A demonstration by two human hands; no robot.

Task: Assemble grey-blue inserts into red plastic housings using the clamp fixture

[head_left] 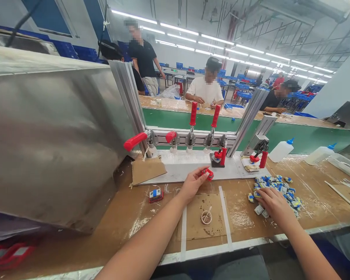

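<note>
My left hand (195, 182) is closed on a small red plastic frame (208, 174), gripped between thumb and fingertips just in front of the white fixture base. On the right, my right hand (272, 201) rests over a heap of small white, blue and yellow blocks (282, 186), its thumb apart from its fingers. The fingertips touch the heap's left edge; what lies beneath them is partly hidden. Left of my left arm, a small stack (155, 195) of a red frame with a white-and-blue block on top sits on the table.
A pink cup (206, 217) with a stick stands on taped cardboard (192, 229). Red-handled toggle clamps (193, 112) line the metal frame behind. Blue-capped bottles (281, 151) stand at the right. A large metal box (52, 147) blocks the left. Several people sit or stand beyond.
</note>
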